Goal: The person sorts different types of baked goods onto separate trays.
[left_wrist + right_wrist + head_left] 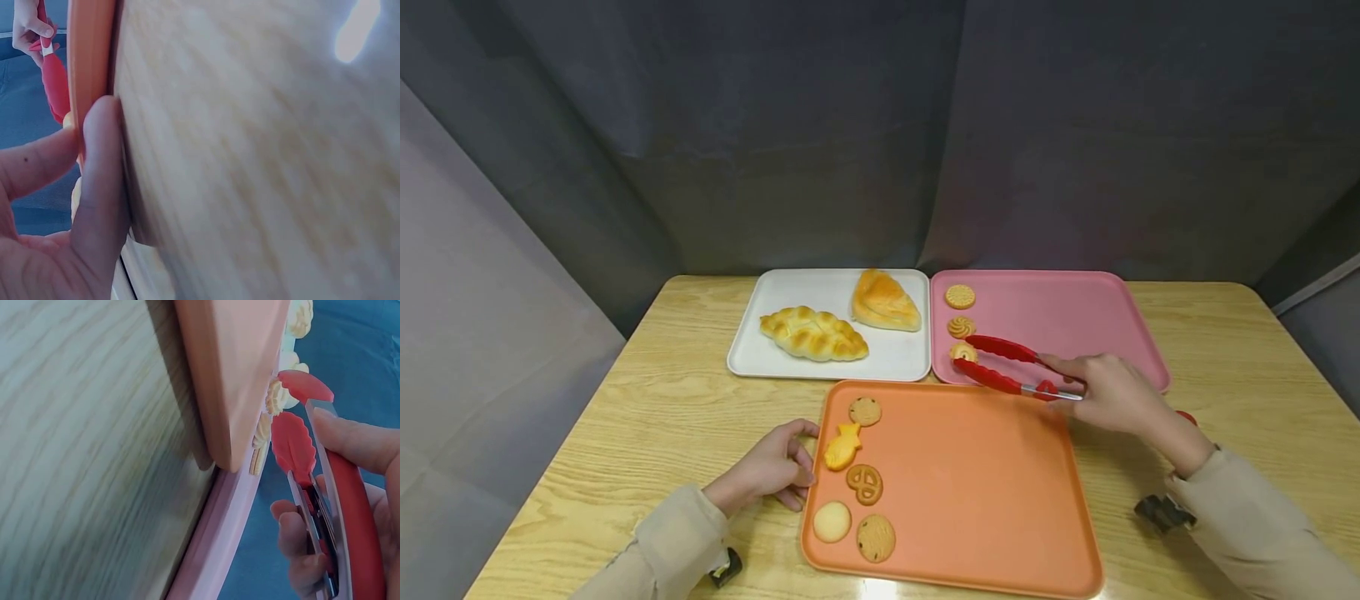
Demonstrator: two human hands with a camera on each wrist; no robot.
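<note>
My right hand (1116, 392) grips red-and-silver tongs (996, 379), its thumb along one arm in the right wrist view. The tong tips stand apart over the pink tray (1060, 317), one on each side of a ring-shaped cookie (962, 353). Behind that cookie lie a swirl cookie (960, 326) and a round patterned biscuit (960, 296). My left hand (775, 467) holds the left rim of the orange tray (977, 492); in the left wrist view, thumb and finger (103, 137) meet at this rim.
Along the orange tray's left side lie a fish-shaped cookie (843, 447), a pretzel cookie (865, 484), a plain round cookie (832, 522) and two speckled cookies. A white tray (797, 287) at the back holds a braided bread (814, 334) and a triangular pastry (886, 302). Dark curtains hang behind the table.
</note>
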